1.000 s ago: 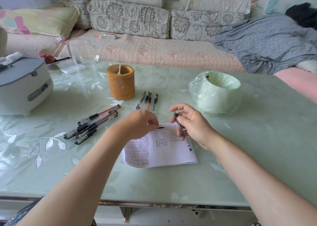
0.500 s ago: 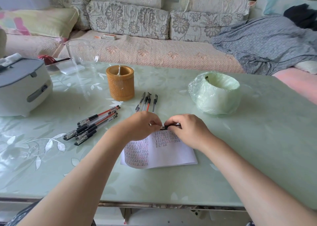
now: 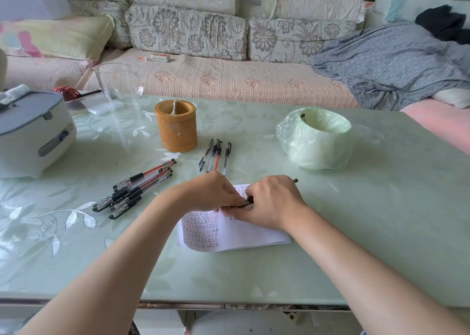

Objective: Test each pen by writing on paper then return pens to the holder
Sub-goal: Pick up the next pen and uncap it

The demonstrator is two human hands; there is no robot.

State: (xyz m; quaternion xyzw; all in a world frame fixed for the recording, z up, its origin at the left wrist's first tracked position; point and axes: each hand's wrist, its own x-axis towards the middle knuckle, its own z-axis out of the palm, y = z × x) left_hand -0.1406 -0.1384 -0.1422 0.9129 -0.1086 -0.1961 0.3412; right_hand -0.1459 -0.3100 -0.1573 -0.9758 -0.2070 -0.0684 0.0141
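A pale green glass desk [image 3: 356,233] stands before a flowered sofa [image 3: 203,75]. Near the middle of the desk, just above the written paper [image 3: 254,235], both hands hold one black pen [image 3: 248,200] almost level. The left hand [image 3: 211,194] pinches the cap end. The right hand [image 3: 274,202] has its grip closed round the barrel. I judge the cap is being pressed on or pulled off. Next the pen goes to the paper or to the bamboo holder [image 3: 176,131] toward the far edge.

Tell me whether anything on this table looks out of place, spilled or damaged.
Nothing looks spilled or damaged. Only the pens are out of place: a loose pile left of the paper and a row of four beyond it lie on the table, outside the upright holder.
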